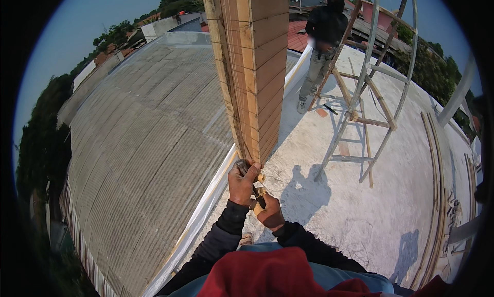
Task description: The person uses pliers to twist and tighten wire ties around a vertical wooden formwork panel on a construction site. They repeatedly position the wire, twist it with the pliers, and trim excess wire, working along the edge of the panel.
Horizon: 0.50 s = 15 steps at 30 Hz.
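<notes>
A tall boxed column of wooden boards [270, 75], bound round with several thin wires, rises in front of me. At its near lower end my left hand [241, 188] is closed on a dark metal hand tool [241, 166], its thumb against the boards' edge. Just below and to the right, my right hand [271, 214] is closed round a dark length that seems to be part of the same tool; its exact kind is hidden by my fingers. Tan wrapping covers some fingers.
A ribbed grey roof [149, 122] spreads to the left below a white edge strip [206, 204]. On the pale slab [339, 214] to the right stands a metal scaffold frame [370, 86], with a person [327, 29] behind it. Long wooden poles [435, 194] lie at far right.
</notes>
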Each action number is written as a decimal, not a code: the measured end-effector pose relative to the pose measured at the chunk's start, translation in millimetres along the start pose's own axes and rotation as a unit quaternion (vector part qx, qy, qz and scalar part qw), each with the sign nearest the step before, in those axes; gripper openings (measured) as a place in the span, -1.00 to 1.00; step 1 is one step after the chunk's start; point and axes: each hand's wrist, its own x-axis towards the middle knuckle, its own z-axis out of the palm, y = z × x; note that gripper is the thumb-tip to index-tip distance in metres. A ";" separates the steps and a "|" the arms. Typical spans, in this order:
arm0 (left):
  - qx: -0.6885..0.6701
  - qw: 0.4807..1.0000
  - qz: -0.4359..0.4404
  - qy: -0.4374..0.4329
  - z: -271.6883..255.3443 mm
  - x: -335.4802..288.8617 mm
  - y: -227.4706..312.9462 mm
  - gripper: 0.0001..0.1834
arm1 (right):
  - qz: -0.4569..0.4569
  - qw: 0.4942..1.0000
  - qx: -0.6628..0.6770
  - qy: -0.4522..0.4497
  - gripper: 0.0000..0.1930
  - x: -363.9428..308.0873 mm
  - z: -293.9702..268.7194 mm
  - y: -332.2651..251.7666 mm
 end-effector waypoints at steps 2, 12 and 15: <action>0.002 0.999 0.006 -0.054 -7.6 -2.9 7.7 -0.52 | 0.023 0.998 0.060 -0.010 -0.68 -1.6 4.8 -7.8; 0.062 0.995 0.004 -0.074 -53.9 0.6 34.5 -0.68 | 0.061 0.981 0.181 -0.017 -0.64 2.8 -46.7 -70.7; 0.116 0.979 0.144 -0.083 -53.6 6.7 39.3 -0.67 | 0.047 0.998 0.040 -0.024 -0.73 16.3 -74.7 -71.6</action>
